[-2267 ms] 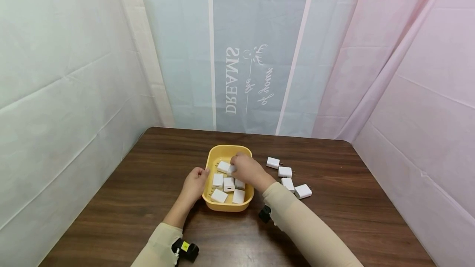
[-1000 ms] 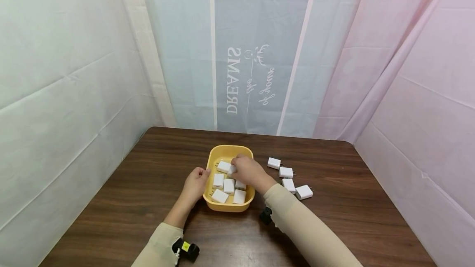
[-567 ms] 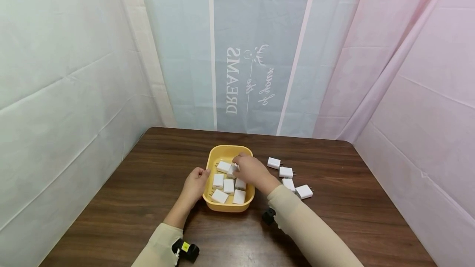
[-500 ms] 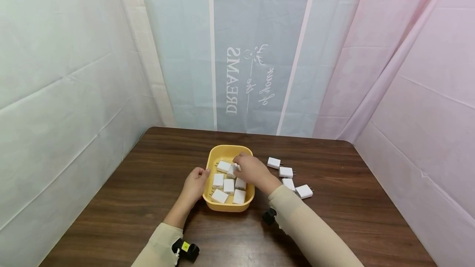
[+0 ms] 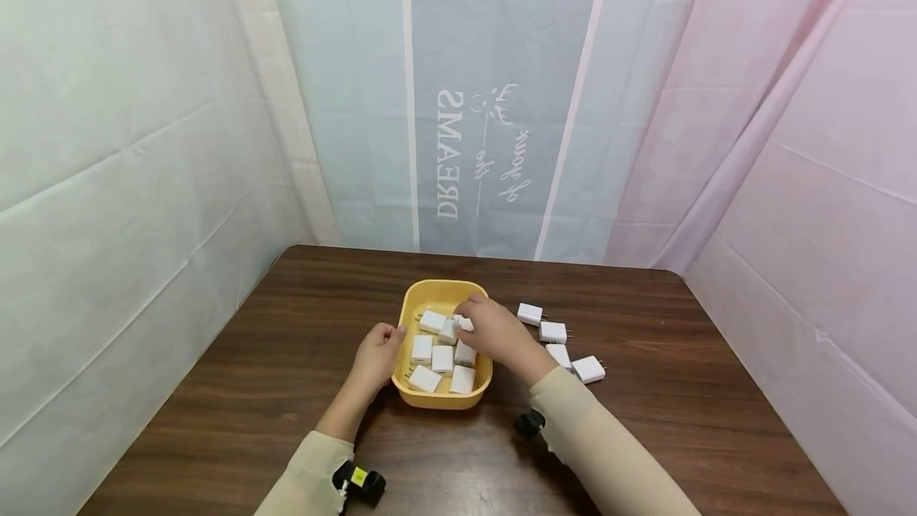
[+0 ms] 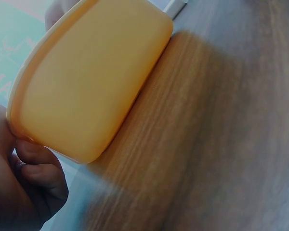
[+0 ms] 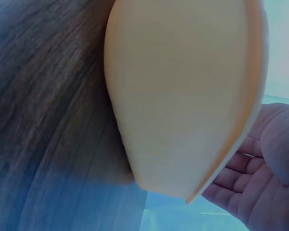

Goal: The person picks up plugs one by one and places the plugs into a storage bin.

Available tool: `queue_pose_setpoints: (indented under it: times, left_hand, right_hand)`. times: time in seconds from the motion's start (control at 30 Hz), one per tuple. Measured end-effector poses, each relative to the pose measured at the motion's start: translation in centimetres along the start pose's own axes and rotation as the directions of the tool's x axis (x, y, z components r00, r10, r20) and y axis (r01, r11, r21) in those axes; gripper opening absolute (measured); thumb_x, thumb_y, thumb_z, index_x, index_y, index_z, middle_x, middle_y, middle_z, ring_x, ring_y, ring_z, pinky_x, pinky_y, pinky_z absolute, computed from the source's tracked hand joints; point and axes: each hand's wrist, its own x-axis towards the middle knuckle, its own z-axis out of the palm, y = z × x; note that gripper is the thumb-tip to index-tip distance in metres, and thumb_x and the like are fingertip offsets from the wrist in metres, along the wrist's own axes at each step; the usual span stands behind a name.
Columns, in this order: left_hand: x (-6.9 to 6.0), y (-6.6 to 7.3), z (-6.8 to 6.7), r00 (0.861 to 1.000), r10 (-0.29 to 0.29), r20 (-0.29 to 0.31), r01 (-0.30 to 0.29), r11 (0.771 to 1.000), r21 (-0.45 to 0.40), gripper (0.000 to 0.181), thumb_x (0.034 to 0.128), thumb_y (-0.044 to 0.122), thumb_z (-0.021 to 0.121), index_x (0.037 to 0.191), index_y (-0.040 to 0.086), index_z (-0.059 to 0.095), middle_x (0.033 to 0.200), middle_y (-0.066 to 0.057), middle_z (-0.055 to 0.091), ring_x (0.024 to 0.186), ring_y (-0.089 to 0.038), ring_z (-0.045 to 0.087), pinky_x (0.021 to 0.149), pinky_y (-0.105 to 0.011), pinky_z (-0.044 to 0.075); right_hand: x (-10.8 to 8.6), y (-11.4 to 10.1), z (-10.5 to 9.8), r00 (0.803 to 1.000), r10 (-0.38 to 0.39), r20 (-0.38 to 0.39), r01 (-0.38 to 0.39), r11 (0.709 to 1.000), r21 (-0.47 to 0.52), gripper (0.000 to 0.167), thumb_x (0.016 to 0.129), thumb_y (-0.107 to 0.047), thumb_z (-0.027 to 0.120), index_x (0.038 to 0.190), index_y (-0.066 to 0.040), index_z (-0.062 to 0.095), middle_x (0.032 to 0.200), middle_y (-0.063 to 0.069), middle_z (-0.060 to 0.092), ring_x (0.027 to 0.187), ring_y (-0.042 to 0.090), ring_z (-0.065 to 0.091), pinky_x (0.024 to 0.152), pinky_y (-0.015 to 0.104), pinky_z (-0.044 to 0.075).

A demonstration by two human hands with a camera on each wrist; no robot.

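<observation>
My left hand [image 5: 377, 354] pinches the left rim of a yellow plastic basket [image 5: 440, 401]; in the left wrist view, curled fingers [image 6: 41, 168] meet the basket's edge. Several white USB charger plugs [image 5: 421, 349] lie inside. Over the basket's right rim reaches my right hand [image 5: 497, 333], thumb and index finger apart around a white charger plug [image 5: 464, 322] near the back right. A neighbouring charger plug [image 5: 448, 331] lies just left of the fingertips. In the right wrist view the basket wall [image 7: 183, 96] hides the fingertips, while the visible fingers look relaxed.
Several more white charger plugs [image 5: 552, 332] lie loose on the brown wooden table [image 5: 666, 404], right of the basket, metal prongs showing. A printed curtain [image 5: 501, 46] hangs behind the table, with pale cloth walls at both sides.
My right hand has shifted slightly right and its fingers have parted, leaving more of the back-right charger plugs exposed. The left hand and basket stay in place.
</observation>
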Motion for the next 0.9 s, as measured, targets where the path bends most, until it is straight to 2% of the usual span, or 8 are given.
queue_pose_setpoints:
  times: [0.23,0.43,0.57,0.7,0.9]
  left_hand:
    - [0.1,0.2,0.1,1.0,0.003,-0.003,-0.003,1.0,0.007,0.029,0.1082,0.028,0.052,0.101,0.001,0.056,0.077,-0.009,0.056,0.06,-0.016,0.054,0.051,-0.026,0.045]
    - [0.1,0.2,0.1,1.0,0.003,-0.002,-0.003,1.0,-0.002,0.028,0.1081,0.028,0.053,0.1,0.001,0.056,0.077,-0.009,0.056,0.06,-0.016,0.055,0.051,-0.026,0.045]
    - [0.1,0.2,0.1,1.0,-0.001,-0.001,0.001,1.0,-0.012,0.029,0.1081,0.028,0.053,0.1,0.001,0.055,0.077,-0.009,0.056,0.06,-0.016,0.054,0.05,-0.025,0.045]
    - [0.0,0.1,0.1,1.0,-0.005,-0.004,0.005,1.0,-0.017,0.028,0.1079,0.028,0.053,0.099,0.001,0.055,0.075,-0.009,0.055,0.058,-0.015,0.053,0.048,-0.025,0.044]
    - [0.0,-0.1,0.1,1.0,-0.008,0.0,0.008,1.0,-0.024,0.028,0.1079,0.028,0.053,0.099,0.002,0.055,0.074,-0.007,0.054,0.056,-0.014,0.052,0.047,-0.024,0.043]
  right_hand:
    - [-0.8,0.0,-0.7,1.0,0.009,-0.019,-0.009,1.0,-0.006,0.038,0.096,-0.026,0.074,0.127,-0.006,0.068,0.118,0.006,0.063,0.102,0.018,0.064,0.088,0.038,0.056]
    - [-1.5,-0.1,-1.7,0.996,0.081,-0.033,-0.081,0.997,0.015,0.041,0.094,-0.028,0.077,0.129,-0.009,0.068,0.123,0.006,0.063,0.11,0.021,0.064,0.095,0.042,0.055]
    - [-1.8,0.0,-2.2,0.994,0.105,-0.043,-0.104,0.994,0.017,0.042,0.093,-0.029,0.077,0.129,-0.01,0.068,0.121,0.006,0.063,0.108,0.021,0.065,0.092,0.042,0.056]
    - [-2.1,0.0,-2.8,0.994,0.097,-0.057,-0.096,0.995,0.022,0.041,0.092,-0.026,0.077,0.128,-0.007,0.068,0.118,0.008,0.064,0.102,0.021,0.065,0.088,0.04,0.055]
    - [-2.5,0.2,-3.9,0.991,0.112,-0.069,-0.11,0.994,0.03,0.043,0.092,-0.026,0.078,0.129,-0.005,0.067,0.121,0.008,0.064,0.098,0.02,0.062,0.087,0.04,0.055]
